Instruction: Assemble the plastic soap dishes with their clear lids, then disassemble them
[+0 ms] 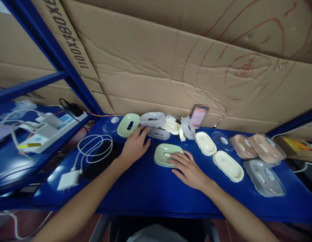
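From where I stand, the pale green oval dish [159, 153] lies on the blue table [145, 195] near the middle of the frame, its long axis running roughly from left to right. The right hand [189, 168] is the nearer one: it comes from the lower right, with its fingers over the right end of this dish. The left hand [135, 146] is above and to the left of it, apart from it, just beside the green slotted tray [125, 122] and the lower grey slotted tray [163, 133]. The left grip is open, fingers loosely spread and thumb away. For the right grip, I cannot tell if it pinches the dish or only rests on it, because the fingers hide that end. Whether the left fingertips touch the trays is also hard to say. At right of centre, a pinkish object [199, 116] is pixelated, so I cannot name it.
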The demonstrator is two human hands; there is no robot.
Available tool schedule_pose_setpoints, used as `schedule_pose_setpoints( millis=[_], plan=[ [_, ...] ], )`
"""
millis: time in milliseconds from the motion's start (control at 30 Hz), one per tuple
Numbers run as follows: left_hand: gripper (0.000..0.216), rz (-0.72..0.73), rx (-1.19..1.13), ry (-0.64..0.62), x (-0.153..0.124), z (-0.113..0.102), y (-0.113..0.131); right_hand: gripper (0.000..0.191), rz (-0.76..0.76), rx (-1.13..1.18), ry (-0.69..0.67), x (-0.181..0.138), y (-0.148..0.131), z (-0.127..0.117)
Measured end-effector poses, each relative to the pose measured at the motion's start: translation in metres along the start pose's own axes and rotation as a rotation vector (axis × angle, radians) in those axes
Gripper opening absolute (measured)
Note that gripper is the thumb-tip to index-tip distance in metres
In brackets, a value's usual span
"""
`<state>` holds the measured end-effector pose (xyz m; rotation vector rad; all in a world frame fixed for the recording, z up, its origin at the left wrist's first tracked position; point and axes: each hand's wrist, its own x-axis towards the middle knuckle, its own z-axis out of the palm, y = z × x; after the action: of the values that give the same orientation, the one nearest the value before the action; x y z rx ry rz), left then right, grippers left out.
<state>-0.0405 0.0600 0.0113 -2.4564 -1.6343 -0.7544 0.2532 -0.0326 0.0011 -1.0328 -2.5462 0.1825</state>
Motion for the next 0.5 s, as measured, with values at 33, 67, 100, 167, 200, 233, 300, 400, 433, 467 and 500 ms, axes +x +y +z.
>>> schedule_pose_setpoints(
  millis=[33,67,100,167,200,233,300,400,433,467,500],
  plan=[
    [0.052,0.003,0.012,-0.005,0.0007,0.0003,0.0,0.039,0.002,0.003,-0.001,0.0,-0.0003,-0.0001],
    [0.053,0.007,0.021,-0.011,0.0016,0.0007,-0.0001,0.039,0.005,0.005,0.0,0.0001,-0.0008,-0.0004],
    [0.053,0.01,0.026,-0.014,0.0026,0.0013,-0.0004,0.038,0.007,0.007,0.0,0.0003,-0.0013,-0.0007],
    [0.049,0.006,0.012,-0.01,0.0044,0.0029,-0.0009,0.038,0.012,0.012,0.001,0.0009,-0.0026,-0.0015],
    [0.046,0.001,-0.005,-0.005,0.0052,0.0038,-0.001,0.039,0.014,0.013,0.002,0.0012,-0.0032,-0.0017],
    [0.043,-0.002,-0.026,0.001,0.0058,0.0047,-0.0011,0.039,0.017,0.013,0.004,0.0015,-0.0037,-0.0017],
    [0.038,0.007,-0.069,0.008,0.0065,0.0066,-0.0013,0.039,0.025,0.012,0.013,0.0019,-0.0045,-0.0012],
    [0.035,0.039,-0.098,0.009,0.0073,0.0085,-0.0021,0.037,0.045,0.011,0.023,0.0018,-0.0045,0.0004],
    [0.035,0.049,-0.103,0.013,0.0077,0.0088,-0.0027,0.036,0.047,0.011,0.023,0.0017,-0.0041,0.0009],
    [0.037,0.058,-0.108,0.023,0.0081,0.009,-0.0034,0.035,0.047,0.011,0.021,0.0016,-0.0036,0.0014],
    [0.038,0.07,-0.115,0.036,0.0086,0.0093,-0.0041,0.035,0.045,0.011,0.02,0.0014,-0.003,0.0018]
  ],
)
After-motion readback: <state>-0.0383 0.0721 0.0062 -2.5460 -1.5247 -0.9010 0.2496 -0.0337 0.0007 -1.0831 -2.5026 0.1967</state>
